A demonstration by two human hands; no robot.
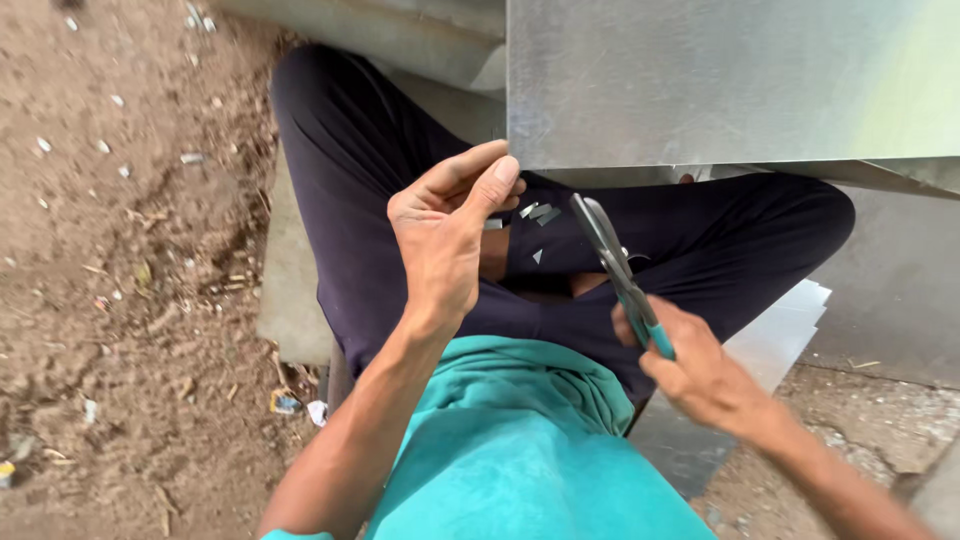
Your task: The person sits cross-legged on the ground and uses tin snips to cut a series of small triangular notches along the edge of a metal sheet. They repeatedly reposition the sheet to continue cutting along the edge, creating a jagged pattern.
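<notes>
While seated on a pale flat slab (pixel 285 290) beside bare brown dirt ground (pixel 120 300), the person works over a lap in dark trousers (pixel 380 160). Left hand (pixel 445 235): raised, fingers curled, thumb pressed to forefinger just under the lower edge of a large grey galvanised metal sheet (pixel 730 80). Right hand (pixel 690 365): fingers wrapped around the teal-handled metal snips (pixel 615 265), blades closed, pointing up toward the sheet. Small silver metal offcuts (pixel 540 213) lie on the trousers between both hands.
</notes>
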